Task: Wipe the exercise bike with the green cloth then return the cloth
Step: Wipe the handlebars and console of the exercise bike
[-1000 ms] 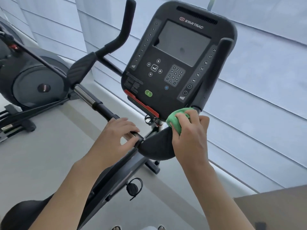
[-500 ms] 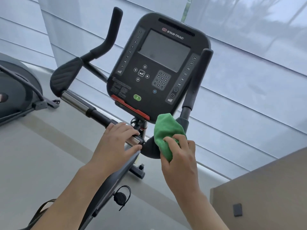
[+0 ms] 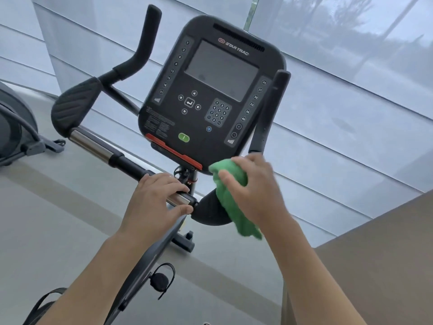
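Observation:
The exercise bike's black console (image 3: 210,95) faces me, with handlebars on both sides and a dark screen. My right hand (image 3: 255,191) grips the green cloth (image 3: 230,202) and presses it against the right elbow pad (image 3: 208,212), just below the console's lower right corner. The cloth hangs down past the pad. My left hand (image 3: 157,200) is closed around the chrome and black handlebar (image 3: 103,151) near its centre joint. The right upright grip (image 3: 269,113) rises above my right hand.
Another grey exercise machine (image 3: 16,127) stands at the far left. A tan surface (image 3: 375,266) fills the lower right corner. White window blinds (image 3: 351,113) lie behind the bike. A pedal with strap (image 3: 161,280) sits below the frame.
My right hand with the cloth has slid up and right over the elbow pad toward the base of the right grip, and the cloth now hangs lower. The left hand stays on the bar.

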{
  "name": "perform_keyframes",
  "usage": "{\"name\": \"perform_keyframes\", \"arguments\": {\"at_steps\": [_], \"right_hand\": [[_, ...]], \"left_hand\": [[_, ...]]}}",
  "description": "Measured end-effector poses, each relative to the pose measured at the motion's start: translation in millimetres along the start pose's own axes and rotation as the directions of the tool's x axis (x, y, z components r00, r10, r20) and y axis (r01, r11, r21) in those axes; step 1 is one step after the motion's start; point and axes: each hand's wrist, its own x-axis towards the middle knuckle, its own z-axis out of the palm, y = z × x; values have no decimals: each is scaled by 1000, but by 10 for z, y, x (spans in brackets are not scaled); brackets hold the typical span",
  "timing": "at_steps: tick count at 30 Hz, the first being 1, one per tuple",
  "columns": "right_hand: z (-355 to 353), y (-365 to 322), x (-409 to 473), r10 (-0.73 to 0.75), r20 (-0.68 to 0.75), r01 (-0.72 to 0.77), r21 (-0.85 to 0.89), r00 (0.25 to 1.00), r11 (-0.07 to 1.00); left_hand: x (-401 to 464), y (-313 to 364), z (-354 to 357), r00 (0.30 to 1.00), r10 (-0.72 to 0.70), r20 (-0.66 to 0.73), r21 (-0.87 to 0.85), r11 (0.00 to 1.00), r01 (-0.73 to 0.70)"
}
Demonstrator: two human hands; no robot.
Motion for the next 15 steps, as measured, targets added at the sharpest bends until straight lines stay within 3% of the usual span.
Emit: {"name": "perform_keyframes", "arguments": {"at_steps": [2, 7, 15], "right_hand": [[199, 48, -77, -35, 6, 36, -106, 999, 994], [369, 58, -78, -56, -131, 30, -190, 990, 981], [505, 56, -410, -104, -186, 64, -213, 977, 975]], "left_hand": [[-7, -5, 8, 1000, -1, -1, -1, 1000, 1], [-19, -17, 37, 1000, -4, -21, -3, 1000, 4], [-25, -22, 35, 1000, 9, -24, 3, 1000, -9]]}}
